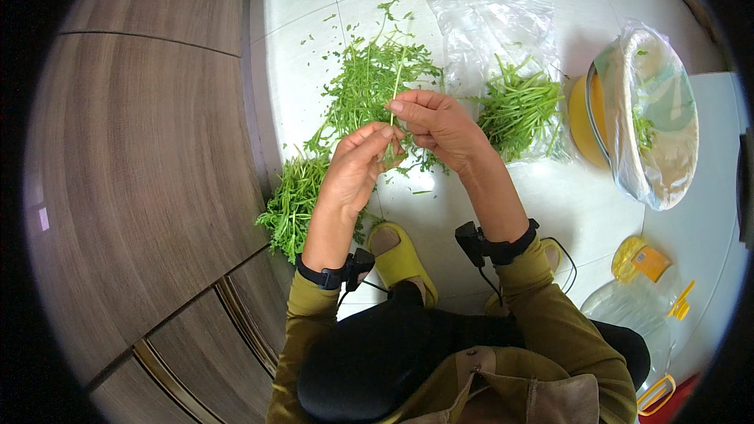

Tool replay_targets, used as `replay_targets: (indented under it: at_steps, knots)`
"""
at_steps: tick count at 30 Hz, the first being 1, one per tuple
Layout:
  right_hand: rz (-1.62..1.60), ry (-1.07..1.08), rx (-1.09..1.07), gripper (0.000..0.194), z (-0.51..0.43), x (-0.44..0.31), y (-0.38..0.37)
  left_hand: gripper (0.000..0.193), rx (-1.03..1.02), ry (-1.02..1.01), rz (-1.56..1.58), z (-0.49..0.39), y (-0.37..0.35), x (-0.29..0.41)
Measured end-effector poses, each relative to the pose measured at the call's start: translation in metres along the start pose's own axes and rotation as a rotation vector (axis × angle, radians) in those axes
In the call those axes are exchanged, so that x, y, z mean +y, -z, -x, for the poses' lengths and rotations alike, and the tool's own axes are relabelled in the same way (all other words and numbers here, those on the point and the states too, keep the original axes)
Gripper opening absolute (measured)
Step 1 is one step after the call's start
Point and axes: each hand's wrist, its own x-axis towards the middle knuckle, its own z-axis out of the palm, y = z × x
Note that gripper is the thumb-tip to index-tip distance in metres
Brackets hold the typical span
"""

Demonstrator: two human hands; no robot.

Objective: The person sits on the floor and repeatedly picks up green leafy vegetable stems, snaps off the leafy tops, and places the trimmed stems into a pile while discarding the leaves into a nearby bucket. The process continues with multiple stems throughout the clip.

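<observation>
Between the fingertips of my left hand (362,156) and my right hand (439,123) runs a thin green stem (398,79), pinched by both, its upper part pointing away from me. My left hand grips it just below my right. Under and beyond the hands a loose heap of leafy greens (362,82) spreads over the floor tiles. A second bunch of greens (299,188) lies left of my left wrist, by the cabinet. To the right of my right hand, a bundle of stemmed greens (521,106) rests on a clear plastic bag (495,23).
A bin (686,123) with a clear liner stands at the right, some green scraps inside. A large clear plastic bottle (624,306) with a yellow handle lies at lower right. Wood-grain cabinet fronts (159,176) border the left. My feet wear yellow-green slippers (400,262).
</observation>
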Motion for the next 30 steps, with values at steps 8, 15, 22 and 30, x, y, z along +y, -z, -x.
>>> replay_targets:
  at_steps: [8,15,22,30]
  knots:
    - [0.461,0.076,0.200,0.031,0.002,-0.020,0.009,0.008,-0.019,0.020,0.091,0.011,0.007,0.003]
    - [0.132,-0.226,-0.086,0.041,0.009,-0.001,0.008,0.012,-0.034,0.011,-0.111,0.017,0.004,-0.005]
    - [0.196,0.036,-0.101,0.024,0.012,0.003,0.001,0.013,0.090,0.015,-0.129,0.021,0.008,-0.018]
    - [0.279,0.113,-0.109,0.023,0.028,-0.016,0.012,0.017,0.662,-0.154,-0.750,0.082,0.095,0.008]
